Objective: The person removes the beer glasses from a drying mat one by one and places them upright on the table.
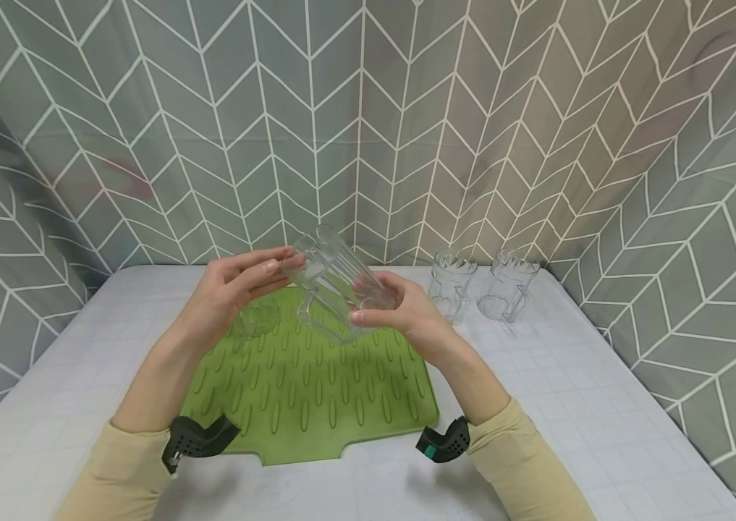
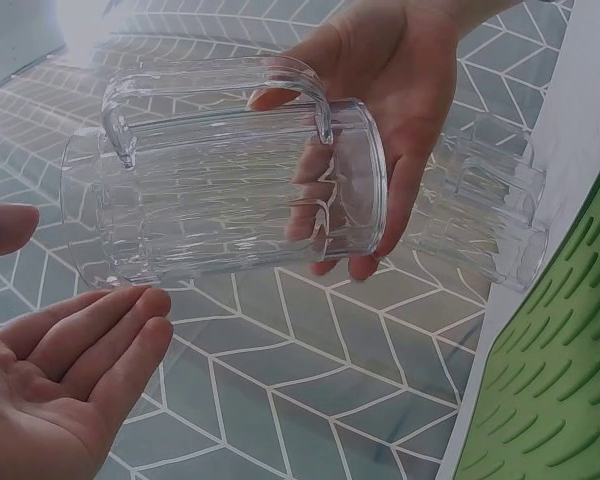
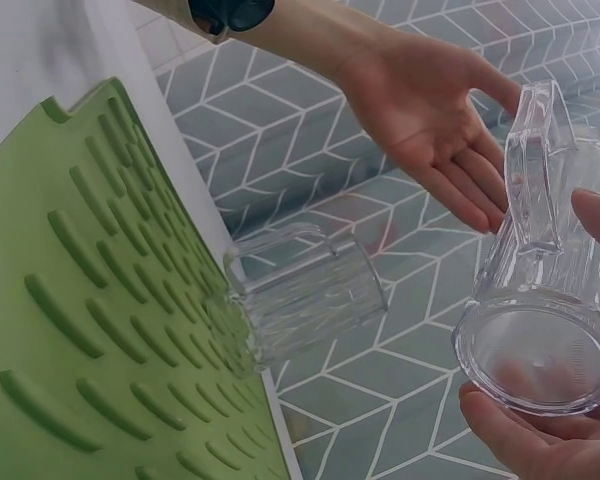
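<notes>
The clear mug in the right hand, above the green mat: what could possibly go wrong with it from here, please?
The clear mug might slip: only the right hand grips it, near its base, while the left hand has its fingers extended by the rim.
If lowered carelessly, it could knock the second mug, which stands on the green mat, near the left hand in the head view.
</notes>
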A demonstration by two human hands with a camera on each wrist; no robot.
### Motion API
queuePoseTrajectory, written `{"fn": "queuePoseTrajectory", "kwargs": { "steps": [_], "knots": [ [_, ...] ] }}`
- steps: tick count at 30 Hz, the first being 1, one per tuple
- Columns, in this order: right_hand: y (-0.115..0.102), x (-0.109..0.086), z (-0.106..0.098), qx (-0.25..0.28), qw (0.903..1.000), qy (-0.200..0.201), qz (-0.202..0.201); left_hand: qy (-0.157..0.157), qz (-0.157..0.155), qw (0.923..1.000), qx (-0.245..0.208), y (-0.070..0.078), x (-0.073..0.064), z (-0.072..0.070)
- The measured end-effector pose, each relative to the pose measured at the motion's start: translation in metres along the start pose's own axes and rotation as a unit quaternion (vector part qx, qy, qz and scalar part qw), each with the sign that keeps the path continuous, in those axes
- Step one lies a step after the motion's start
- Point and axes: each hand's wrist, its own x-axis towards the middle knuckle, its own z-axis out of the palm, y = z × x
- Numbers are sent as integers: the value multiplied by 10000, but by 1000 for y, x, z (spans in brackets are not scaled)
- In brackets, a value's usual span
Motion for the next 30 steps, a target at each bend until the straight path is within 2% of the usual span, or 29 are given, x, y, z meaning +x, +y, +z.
{"fn": "queuePoseTrajectory", "kwargs": {
  "steps": [4, 10, 30],
  "knots": [
    [2, 1, 1, -110, 9999, 11, 51, -127, 139, 9998, -107, 0, 0, 0],
    [4, 1, 3, -268, 9996, 7, 20, -216, 189, 9995, -93, -1, -1, 1],
    [8, 0, 9, -314, 9994, -70, -99, -646, -60, 9957, 656, -6, -1, 2]
  ]
}}
